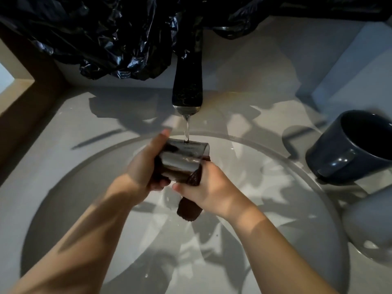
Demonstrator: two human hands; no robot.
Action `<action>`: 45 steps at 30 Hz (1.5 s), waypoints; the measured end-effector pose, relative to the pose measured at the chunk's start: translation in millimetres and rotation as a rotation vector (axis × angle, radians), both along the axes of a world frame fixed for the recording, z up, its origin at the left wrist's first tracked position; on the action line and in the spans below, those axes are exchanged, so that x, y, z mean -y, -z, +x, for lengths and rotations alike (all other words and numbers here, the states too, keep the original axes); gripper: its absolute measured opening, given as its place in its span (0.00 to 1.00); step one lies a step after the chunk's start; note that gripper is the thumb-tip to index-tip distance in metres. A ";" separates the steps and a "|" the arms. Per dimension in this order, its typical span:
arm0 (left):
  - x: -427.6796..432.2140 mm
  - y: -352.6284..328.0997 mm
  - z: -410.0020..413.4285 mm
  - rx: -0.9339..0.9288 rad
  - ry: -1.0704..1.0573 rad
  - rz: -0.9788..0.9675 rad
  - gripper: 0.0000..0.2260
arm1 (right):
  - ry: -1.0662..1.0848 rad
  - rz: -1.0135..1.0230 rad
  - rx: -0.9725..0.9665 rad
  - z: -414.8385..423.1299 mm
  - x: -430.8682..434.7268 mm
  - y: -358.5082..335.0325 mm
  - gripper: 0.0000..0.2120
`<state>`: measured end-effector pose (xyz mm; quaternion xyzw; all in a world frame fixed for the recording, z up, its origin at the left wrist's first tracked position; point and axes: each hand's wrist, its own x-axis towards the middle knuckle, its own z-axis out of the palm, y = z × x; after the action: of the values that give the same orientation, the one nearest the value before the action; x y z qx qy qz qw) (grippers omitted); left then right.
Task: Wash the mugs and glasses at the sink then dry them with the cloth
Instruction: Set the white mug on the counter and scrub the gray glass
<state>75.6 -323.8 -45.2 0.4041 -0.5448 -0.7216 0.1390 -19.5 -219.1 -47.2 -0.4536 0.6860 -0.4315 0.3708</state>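
The left hand has its fingers curled round the clear glass tumbler, with one fingertip reaching up past the rim on the far side. It holds the tumbler tilted above the middle of the round white basin. The right hand is closed on a dark brown cloth and pinches it against the tumbler's near right side. A limp, nubbly end of the cloth hangs down below the palm. More of the dark fabric shows through and beside the smooth, see-through wall of the tumbler, so I cannot tell how far round it wraps.

A thin stream of water falls from the dark, flat-nosed metal tap onto the tumbler's upper edge. The basin is glossy and shallow, and droplets are scattered across it.

On the pale stone-like tabletop, at the basin's right rim, sits a dark blue ceramic mug. It is rounded and shiny, with its handle toward the basin and its dark mouth in view. Just nearer than it is a pale grey mug, smooth, matte and blurred at the frame's edge. Crumpled black plastic sheeting hangs behind the tap, creased and glinting
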 end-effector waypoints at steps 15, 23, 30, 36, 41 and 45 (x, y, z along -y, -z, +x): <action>-3.4 7.5 -5.1 0.030 -0.014 0.051 0.21 | 0.099 -0.007 0.063 -7.8 -0.8 -3.4 0.09; -2.4 10.4 -3.5 -0.066 0.082 -0.489 0.20 | 0.388 -0.044 0.796 -13.0 3.3 -4.5 0.12; -7.1 1.7 -6.9 -0.059 0.013 -0.231 0.14 | 0.328 -0.043 0.467 -10.9 4.2 -3.0 0.08; 7.5 -3.0 7.3 -0.101 0.186 -0.543 0.25 | 0.325 -0.073 0.753 -13.5 2.0 -7.3 0.13; -8.2 0.3 -5.8 -0.042 0.027 0.207 0.21 | 0.216 -0.085 0.072 -8.2 2.7 -7.6 0.04; 0.2 10.7 -0.3 -0.011 0.066 -0.841 0.17 | 0.450 0.007 0.711 -12.1 6.2 -4.2 0.13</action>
<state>75.3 -324.0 -55.9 0.2905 -0.8037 -0.4425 0.2717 -31.7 -225.3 -43.0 -0.1141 0.5985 -0.6292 0.4825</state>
